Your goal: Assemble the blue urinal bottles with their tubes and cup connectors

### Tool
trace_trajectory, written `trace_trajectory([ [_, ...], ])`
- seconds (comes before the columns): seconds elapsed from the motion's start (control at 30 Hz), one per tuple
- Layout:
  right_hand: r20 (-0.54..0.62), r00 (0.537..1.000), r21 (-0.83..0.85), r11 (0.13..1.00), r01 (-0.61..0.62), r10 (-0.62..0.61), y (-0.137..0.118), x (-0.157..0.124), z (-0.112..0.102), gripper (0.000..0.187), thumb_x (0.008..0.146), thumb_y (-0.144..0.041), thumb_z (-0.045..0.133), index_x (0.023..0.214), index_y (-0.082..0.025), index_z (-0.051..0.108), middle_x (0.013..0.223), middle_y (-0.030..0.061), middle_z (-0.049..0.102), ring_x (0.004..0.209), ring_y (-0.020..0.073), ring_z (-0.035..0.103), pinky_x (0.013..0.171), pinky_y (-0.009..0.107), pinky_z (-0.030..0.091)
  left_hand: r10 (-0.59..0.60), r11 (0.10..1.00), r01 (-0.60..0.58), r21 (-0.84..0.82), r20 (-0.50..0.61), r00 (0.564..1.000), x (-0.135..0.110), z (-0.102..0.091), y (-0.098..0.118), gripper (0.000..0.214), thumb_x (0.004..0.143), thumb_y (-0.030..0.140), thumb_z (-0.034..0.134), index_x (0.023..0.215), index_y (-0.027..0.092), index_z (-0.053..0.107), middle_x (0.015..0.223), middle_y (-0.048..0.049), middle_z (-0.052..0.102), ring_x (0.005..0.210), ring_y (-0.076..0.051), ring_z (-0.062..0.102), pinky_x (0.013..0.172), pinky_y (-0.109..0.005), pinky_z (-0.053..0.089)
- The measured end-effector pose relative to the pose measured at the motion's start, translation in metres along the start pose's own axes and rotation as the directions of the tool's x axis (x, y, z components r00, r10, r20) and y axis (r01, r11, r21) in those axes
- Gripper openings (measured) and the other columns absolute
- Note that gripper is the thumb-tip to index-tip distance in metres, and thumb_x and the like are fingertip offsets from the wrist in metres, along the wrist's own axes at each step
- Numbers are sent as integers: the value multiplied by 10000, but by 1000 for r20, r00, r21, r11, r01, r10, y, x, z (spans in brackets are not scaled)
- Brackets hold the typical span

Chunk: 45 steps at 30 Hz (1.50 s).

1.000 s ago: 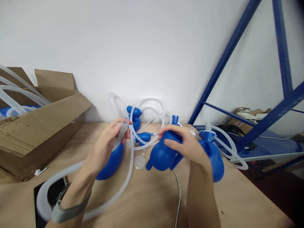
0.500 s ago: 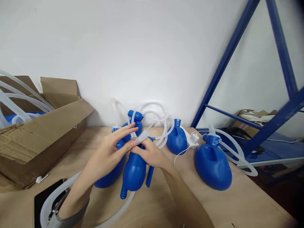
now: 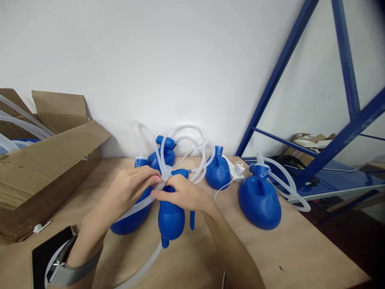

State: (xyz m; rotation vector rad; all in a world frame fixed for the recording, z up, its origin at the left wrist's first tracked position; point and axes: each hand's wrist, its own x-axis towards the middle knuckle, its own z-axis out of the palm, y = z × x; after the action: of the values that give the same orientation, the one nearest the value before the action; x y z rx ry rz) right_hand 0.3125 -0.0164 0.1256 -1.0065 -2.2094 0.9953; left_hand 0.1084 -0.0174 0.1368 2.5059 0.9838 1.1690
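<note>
My left hand (image 3: 132, 186) is closed in a pinch at a translucent flared piece (image 3: 166, 172); what lies between its fingertips is too small to make out. Against it, my right hand (image 3: 185, 193) is closed, thumb and fingers on a translucent tube (image 3: 141, 204) that crosses below the left fingers. Just under the right hand hangs a blue pear-shaped plastic piece (image 3: 171, 220) with a short spout at its bottom; its top is hidden by the fingers. Behind the left hand sits a large blue bottle (image 3: 129, 226), partly covered by the forearm and tube.
More blue bottles (image 3: 260, 202) (image 3: 218, 172) with coiled tubes stand right and behind. A white power strip (image 3: 233, 168) with charger lies by the wall. At left are a cardboard box (image 3: 57, 168) full of tubing and a black tablet (image 3: 45, 257). A blue metal rack (image 3: 276, 80) borders the right.
The left fingers have come together into a pinch. The tube now runs across beneath them to the right thumb. The view has shifted slightly, moving the surroundings left.
</note>
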Motion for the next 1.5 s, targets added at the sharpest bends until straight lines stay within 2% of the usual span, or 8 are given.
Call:
trace_trajectory([
  [0.1,31,999,-15,1000,-20,21,0,0,-1,269,994,-424,658,904,-207,789,810,-2,734,799,185,671,758,289,501,-73,997,74,-34,27,997,1,1,1,346,1005,446,532,816,234,729,730,-25,729,620,-171,617,616,-272,452],
  [0.23,-42,999,-97,995,-4,0,1,-1,-5,172,987,-340,657,975,-224,784,910,-4,757,894,199,678,815,291,493,-150,986,158,-60,120,981,1,-1,0,334,990,515,573,1006,257,785,950,-51,798,791,-222,699,692,-295,496],
  [0.4,-18,1000,-154,988,18,-21,0,-3,-8,180,996,-339,635,1002,-227,775,952,5,759,915,206,680,831,296,483,-89,994,99,-50,172,981,1,-2,-7,319,1013,486,536,1021,245,745,956,-38,759,823,-210,685,764,-303,509],
  [0.77,10,999,-195,980,-39,42,-3,-4,-9,222,1011,-377,601,916,-212,716,881,-3,710,852,189,655,768,293,442,-4,1000,-1,31,146,989,-5,6,-13,359,1057,441,475,960,226,746,885,-65,749,729,-199,661,658,-290,464],
  [0.97,-9,1000,-260,965,-30,28,-3,-7,-11,249,1027,-377,582,925,-208,734,876,8,726,847,197,664,744,307,425,-85,995,92,-34,155,984,-3,4,-13,320,1004,498,553,1063,256,754,936,-49,781,800,-221,705,790,-322,548],
  [1.17,7,999,-263,964,-37,41,3,-5,-8,303,1038,-455,578,1181,-250,749,1249,53,755,1127,269,685,934,371,470,-109,992,119,-40,193,975,-1,2,-10,369,994,534,556,1117,257,767,992,-58,799,850,-236,728,815,-322,569],
  [1.33,51,995,-312,947,-70,91,20,-2,-16,389,1045,-533,533,1047,-239,789,1065,37,792,989,241,707,852,338,488,-242,968,250,10,297,924,-9,-5,-22,578,931,664,597,1365,293,691,1206,-83,783,1040,-289,740,879,-348,587],
  [1.5,129,942,-386,891,-240,310,64,-13,-48,381,1001,-502,599,872,-201,795,819,27,752,752,188,663,682,283,457,-486,872,468,147,376,789,-23,-24,-62,783,839,773,594,1459,296,626,1335,-114,742,1155,-360,721,963,-417,580],
])
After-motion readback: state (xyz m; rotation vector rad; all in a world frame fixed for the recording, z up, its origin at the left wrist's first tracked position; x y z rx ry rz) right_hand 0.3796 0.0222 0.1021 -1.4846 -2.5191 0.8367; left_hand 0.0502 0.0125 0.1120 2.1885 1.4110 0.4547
